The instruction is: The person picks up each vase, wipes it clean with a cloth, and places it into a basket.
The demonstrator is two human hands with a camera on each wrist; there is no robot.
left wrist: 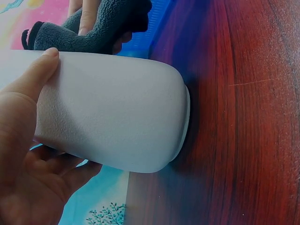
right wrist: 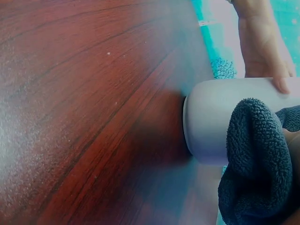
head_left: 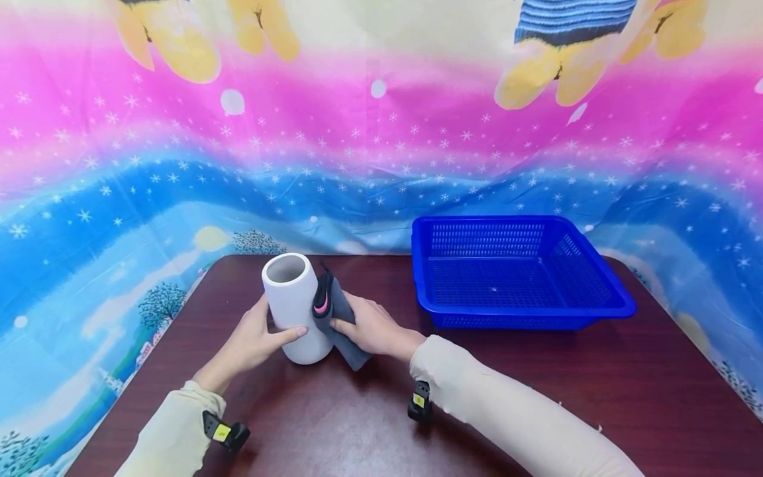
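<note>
A white cylindrical vase [head_left: 292,311] with an open round mouth stands on the dark wooden table, tilted slightly in the head view. My left hand [head_left: 253,338] grips it from the left, thumb across its front and fingers behind. On the other side, my right hand [head_left: 375,324] holds a folded dark grey cloth [head_left: 346,331] against the vase's right wall. The cloth [left wrist: 89,35] looks fluffy, with a black edge, in the left wrist view; a small pink patch on it shows in the head view. In the right wrist view the cloth [right wrist: 258,159] covers part of the vase [right wrist: 211,122].
A blue plastic basket [head_left: 524,311] with perforated walls stands at the back right of the table [head_left: 477,411]. Behind the table hangs a colourful printed curtain [head_left: 381,132]. A black wrist camera [head_left: 420,401] is strapped under the right sleeve, another [head_left: 226,430] at the left sleeve.
</note>
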